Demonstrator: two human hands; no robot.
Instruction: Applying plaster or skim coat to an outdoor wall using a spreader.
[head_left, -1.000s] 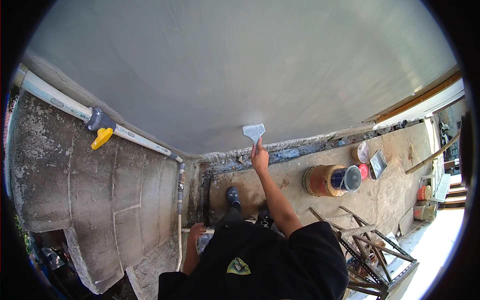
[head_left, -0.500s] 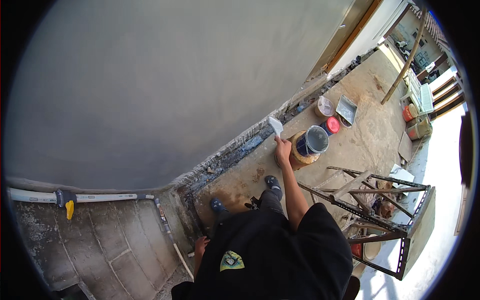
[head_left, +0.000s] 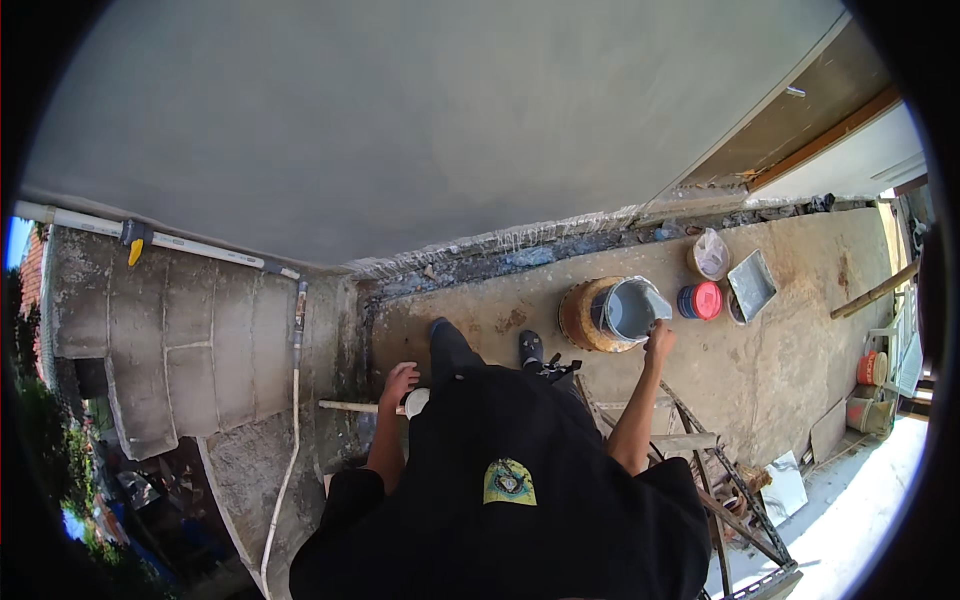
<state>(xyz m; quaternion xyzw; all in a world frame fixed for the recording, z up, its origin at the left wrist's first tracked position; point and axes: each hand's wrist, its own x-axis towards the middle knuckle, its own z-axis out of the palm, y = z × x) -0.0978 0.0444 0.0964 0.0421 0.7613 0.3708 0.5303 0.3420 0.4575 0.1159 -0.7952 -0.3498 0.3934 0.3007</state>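
Note:
My right hand is closed round the handle of a wide, pale paintbrush. The brush head lies at the right rim of a dark blue bucket of grey paint. That bucket rests on a larger, rusty yellow-brown drum. On the other side of my body, my left hand hangs with fingers loosely bent and apart, holding nothing I can see. Beside it are a white round container and a pale pole or pipe. Grey paint covers the wall ahead.
Right of the drum stand a red-lidded tub, a plastic-lined pail and a paint tray. A metal frame is close by my right arm. A pipe with a yellow valve handle runs along the left wall.
My right hand has brought the brush from beside the wall's base to the paint bucket's rim. My left hand has come up and forward. The view has turned to the left.

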